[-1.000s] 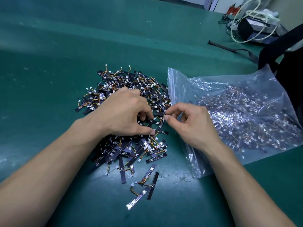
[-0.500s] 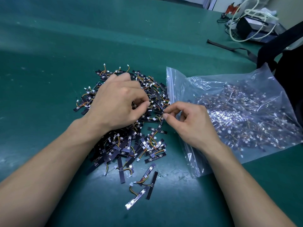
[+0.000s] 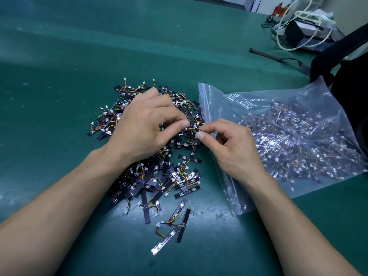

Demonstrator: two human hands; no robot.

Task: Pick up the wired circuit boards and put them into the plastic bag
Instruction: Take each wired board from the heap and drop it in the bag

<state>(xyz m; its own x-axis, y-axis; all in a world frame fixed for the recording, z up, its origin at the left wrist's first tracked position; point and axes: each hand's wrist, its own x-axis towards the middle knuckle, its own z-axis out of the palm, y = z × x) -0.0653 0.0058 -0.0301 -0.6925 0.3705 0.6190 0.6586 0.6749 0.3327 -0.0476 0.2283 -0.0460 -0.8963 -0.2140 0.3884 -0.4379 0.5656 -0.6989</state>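
Strays: a few loose boards [image 3: 180,216] lie nearest me, toward the worktop's [image 3: 59,62] front edge, apart from the main heap.

Heap: wired circuit boards [image 3: 151,182], dark strips with orange and yellow leads and white plugs. They are piled at mid-worktop, partly under my left wrist.

Left hand [image 3: 143,126]: over the heap, fingers curled, thumb and forefinger pinching one end of a thin dark strip [image 3: 193,127].

Right hand [image 3: 231,146]: just right of the heap, thumb and forefinger pinching the strip's other end, remaining fingers curled. The wrist lies over the bag's mouth edge. Whether the strip is a board or a lead, I cannot tell.

Plastic bag [image 3: 288,108]: clear, zip-top, lying flat just beside the heap on its right, mouth toward it, with many boards inside.

Far right corner: black bag [image 3: 354,80], dark strap [image 3: 278,59], coiled white cable [image 3: 310,15].
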